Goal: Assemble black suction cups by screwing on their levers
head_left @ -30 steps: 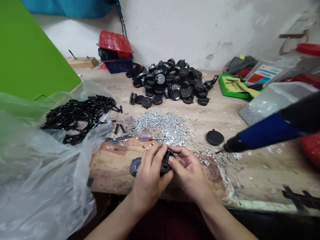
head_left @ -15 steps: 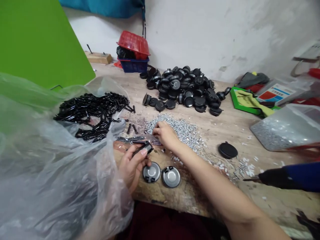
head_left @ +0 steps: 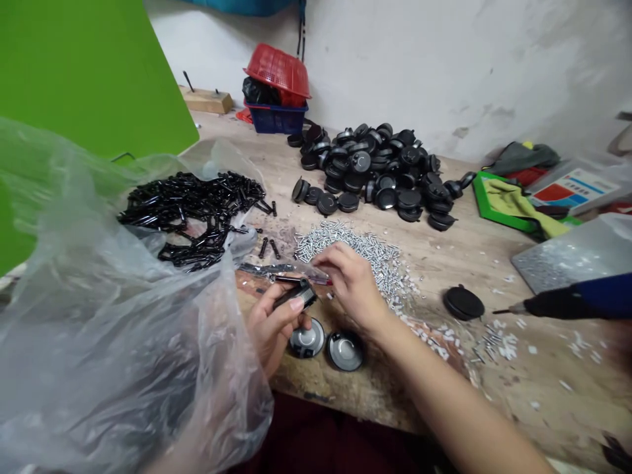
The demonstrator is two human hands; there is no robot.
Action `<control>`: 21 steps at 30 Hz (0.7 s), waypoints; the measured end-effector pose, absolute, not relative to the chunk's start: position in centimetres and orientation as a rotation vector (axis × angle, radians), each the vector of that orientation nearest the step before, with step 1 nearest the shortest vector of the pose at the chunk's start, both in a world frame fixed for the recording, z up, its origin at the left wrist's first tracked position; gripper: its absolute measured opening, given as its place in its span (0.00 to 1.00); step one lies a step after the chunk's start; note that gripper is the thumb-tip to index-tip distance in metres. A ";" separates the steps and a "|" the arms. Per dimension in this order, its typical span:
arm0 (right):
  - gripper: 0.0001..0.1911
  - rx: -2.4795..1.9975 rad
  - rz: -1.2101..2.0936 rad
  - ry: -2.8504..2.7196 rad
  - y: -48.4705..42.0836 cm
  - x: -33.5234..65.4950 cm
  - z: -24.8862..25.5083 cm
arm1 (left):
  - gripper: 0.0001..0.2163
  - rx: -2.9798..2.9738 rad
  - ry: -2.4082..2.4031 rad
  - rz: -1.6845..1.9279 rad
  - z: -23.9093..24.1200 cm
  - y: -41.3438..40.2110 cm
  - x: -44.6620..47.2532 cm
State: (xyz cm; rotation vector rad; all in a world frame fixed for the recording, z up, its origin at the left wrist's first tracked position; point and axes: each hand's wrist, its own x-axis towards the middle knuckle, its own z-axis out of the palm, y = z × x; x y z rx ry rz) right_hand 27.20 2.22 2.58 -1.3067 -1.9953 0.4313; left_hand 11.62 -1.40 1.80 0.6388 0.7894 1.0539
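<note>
Assembly work at a cluttered wooden tabletop point(head_left: 469, 253), seen from above. Gripping a small black ribbed part point(head_left: 296, 295) in the left hand point(head_left: 271, 329), thumb pressing on top and fingers closed beneath, just above the tabletop's near edge. Reaching with the right hand point(head_left: 351, 283) to the near side of a heap of small silver screws point(head_left: 378, 253), fingers curled down and bunched over them; not possible to tell whether a screw is pinched, the fingertips being hidden. Lying untouched just below the left thumb, side by side: two round grey-faced discs point(head_left: 307, 342).

Seemingly fetching a fastener for the held part. Next move calling for a fine fingertip pinch to single out one screw from the heap, and for keeping the left grip steady while bringing the two together.

Spreading across the left: a clear plastic bag point(head_left: 123, 342) with loose black pins point(head_left: 192, 204) on it. Farther back, a pile of black round housings point(head_left: 380, 171). To the right, well apart, a lone black cap point(head_left: 463, 303) and a blue and black power screwdriver point(head_left: 577, 299).
</note>
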 end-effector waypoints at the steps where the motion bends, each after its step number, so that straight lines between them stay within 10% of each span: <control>1: 0.12 -1.235 0.488 -1.891 1.0 27.2 3.2 | 0.14 0.645 0.784 1.049 1.8 -1.5 11.8; 21: 0.07 -1.243 0.697 -1.539 -6.2 32.1 5.8 | 0.20 1.418 0.958 0.996 2.6 -5.5 16.2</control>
